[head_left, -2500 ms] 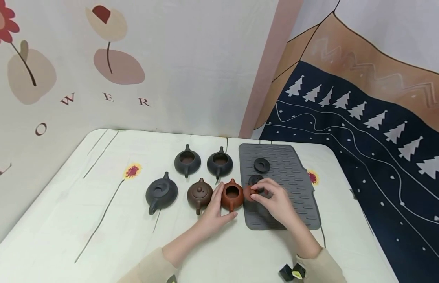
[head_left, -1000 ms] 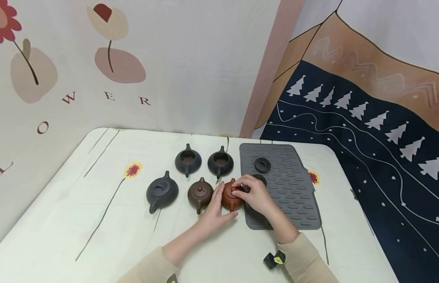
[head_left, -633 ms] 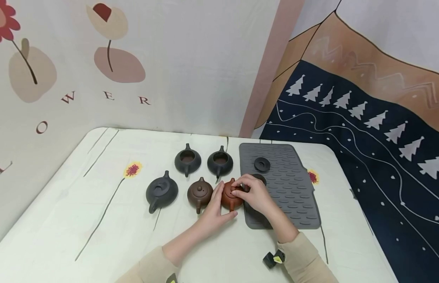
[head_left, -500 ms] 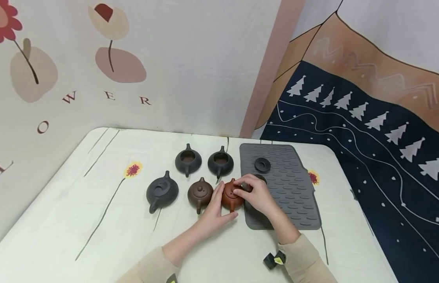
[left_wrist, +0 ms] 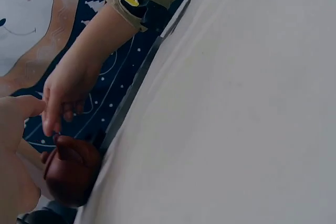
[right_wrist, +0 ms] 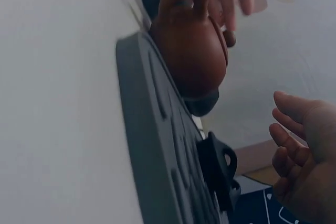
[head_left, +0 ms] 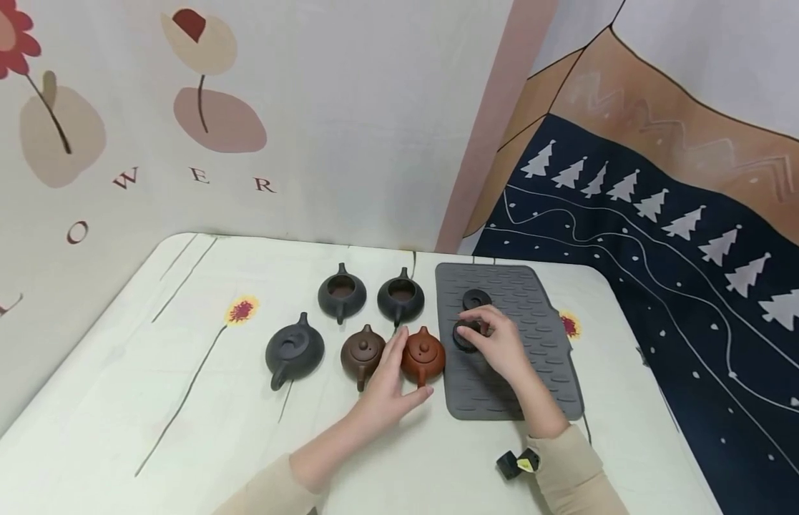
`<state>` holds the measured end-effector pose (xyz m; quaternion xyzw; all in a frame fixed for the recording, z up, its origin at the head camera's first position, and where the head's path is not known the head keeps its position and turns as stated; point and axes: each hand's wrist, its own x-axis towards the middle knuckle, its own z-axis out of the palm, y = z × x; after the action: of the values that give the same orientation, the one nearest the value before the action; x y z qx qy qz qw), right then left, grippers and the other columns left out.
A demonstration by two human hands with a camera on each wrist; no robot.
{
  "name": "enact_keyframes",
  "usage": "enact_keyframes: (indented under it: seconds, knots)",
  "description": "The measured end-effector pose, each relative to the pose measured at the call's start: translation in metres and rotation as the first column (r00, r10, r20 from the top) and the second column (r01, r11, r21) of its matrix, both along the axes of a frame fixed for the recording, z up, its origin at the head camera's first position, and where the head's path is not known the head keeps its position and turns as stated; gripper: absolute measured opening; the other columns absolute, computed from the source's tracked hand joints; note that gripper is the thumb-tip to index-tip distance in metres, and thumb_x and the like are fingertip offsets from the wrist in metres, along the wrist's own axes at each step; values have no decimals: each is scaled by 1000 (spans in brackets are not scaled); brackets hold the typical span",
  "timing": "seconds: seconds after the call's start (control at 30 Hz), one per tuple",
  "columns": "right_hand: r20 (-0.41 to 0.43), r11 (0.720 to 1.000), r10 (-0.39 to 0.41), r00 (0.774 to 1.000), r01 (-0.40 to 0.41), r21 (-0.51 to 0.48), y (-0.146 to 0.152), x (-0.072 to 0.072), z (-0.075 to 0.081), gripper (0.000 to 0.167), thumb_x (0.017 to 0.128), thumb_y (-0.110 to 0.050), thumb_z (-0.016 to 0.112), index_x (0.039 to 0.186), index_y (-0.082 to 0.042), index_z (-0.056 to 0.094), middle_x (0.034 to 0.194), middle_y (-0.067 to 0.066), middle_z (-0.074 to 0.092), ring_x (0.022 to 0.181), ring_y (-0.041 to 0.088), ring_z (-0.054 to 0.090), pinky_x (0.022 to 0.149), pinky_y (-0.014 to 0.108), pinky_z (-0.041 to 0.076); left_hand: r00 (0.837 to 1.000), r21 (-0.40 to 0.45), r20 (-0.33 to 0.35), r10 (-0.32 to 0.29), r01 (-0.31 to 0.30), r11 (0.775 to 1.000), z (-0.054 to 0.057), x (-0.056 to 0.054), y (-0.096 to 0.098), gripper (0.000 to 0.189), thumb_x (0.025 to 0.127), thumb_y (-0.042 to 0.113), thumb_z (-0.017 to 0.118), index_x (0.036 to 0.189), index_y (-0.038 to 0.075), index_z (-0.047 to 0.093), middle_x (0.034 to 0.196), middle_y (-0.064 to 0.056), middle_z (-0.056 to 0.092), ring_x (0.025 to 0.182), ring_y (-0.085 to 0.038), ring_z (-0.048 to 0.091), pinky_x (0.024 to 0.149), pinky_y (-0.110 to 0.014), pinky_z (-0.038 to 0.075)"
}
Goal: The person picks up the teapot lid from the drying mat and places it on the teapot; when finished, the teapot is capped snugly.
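Note:
My left hand [head_left: 388,383] rests its straight fingers between the dark brown lidded teapot [head_left: 363,354] and the reddish-brown teapot [head_left: 423,359], its thumb held out in front. The reddish-brown teapot, also in the right wrist view [right_wrist: 191,53], has its lid [head_left: 424,347] seated. My right hand [head_left: 504,345] hovers over the nearer black teapot lid [head_left: 462,337] on the grey mat, thumb and fingers spread around it. In the right wrist view a gap shows between this hand [right_wrist: 310,156] and the lid [right_wrist: 212,161]; it holds nothing.
Behind stand two lidless black teapots, one left [head_left: 342,295] and one right [head_left: 400,299]. A larger black lidded teapot [head_left: 295,352] stands at left. Another black lid [head_left: 477,300] lies farther back on the grey ridged mat [head_left: 528,386].
My right hand carried the reddish-brown lid from the mat onto its teapot, let go, and moved right over the nearer black lid. My left hand stayed beside the teapot.

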<state>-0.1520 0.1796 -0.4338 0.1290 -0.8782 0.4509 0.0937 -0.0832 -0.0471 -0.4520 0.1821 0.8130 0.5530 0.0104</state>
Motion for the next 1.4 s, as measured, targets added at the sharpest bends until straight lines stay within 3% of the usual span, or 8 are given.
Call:
enact_keyframes:
  seconds: [0.13, 0.3, 0.6, 0.87, 1.1, 1.4]
  knots:
    - [-10, 999, -39, 999, 39, -3, 10, -5, -4, 24, 84, -18, 75, 105, -6, 72, 99, 3, 64, 70, 18, 48, 58, 29, 40, 999, -10, -17, 42, -42, 999, 12, 1, -6, 98, 83, 21, 76, 155, 14, 11, 157, -9, 14, 141, -26, 19, 108, -51, 26]
    - [10, 998, -54, 998, 54, 31, 21, -11, -9, 24, 84, -17, 76, 105, -8, 72, 99, 3, 63, 69, 18, 46, 56, 29, 39, 996, -19, -39, 85, -86, 996, 22, -4, -21, 97, 82, 23, 77, 155, 18, 13, 157, -10, 15, 141, -29, 19, 107, -57, 26]
    - [38, 994, 7, 999, -11, 105, 33, -15, -17, 24, 82, -16, 77, 105, -11, 72, 102, 4, 63, 65, 18, 45, 52, 29, 39, 985, -51, -56, 162, -165, 985, 29, -19, -57, 95, 82, 23, 77, 154, 14, 16, 156, -12, 17, 139, -34, 24, 107, -56, 26]
    - [71, 986, 58, 996, -68, 149, 34, -18, -27, 25, 81, -21, 77, 106, -15, 73, 106, 2, 63, 65, 17, 45, 54, 30, 39, 976, -140, -56, 209, -215, 967, 35, -34, -87, 95, 81, 28, 78, 154, 12, 20, 156, -13, 19, 138, -35, 26, 107, -56, 27]
    - [60, 985, 67, 996, -76, 152, 33, -19, -30, 20, 82, -17, 77, 101, -14, 74, 103, 1, 63, 63, 16, 44, 54, 29, 39, 977, -202, -53, 206, -212, 956, 39, -51, -112, 95, 82, 31, 77, 153, 8, 18, 156, -14, 19, 140, -35, 22, 107, -57, 26]
    - [26, 984, 63, 998, -66, 166, 33, -21, -31, 13, 82, -14, 77, 95, -16, 75, 98, -3, 62, 62, 15, 44, 53, 29, 38, 982, -259, -63, 180, -191, 947, 33, -79, -141, 99, 80, 35, 78, 152, 5, 18, 154, -19, 20, 139, -39, 22, 106, -59, 26]
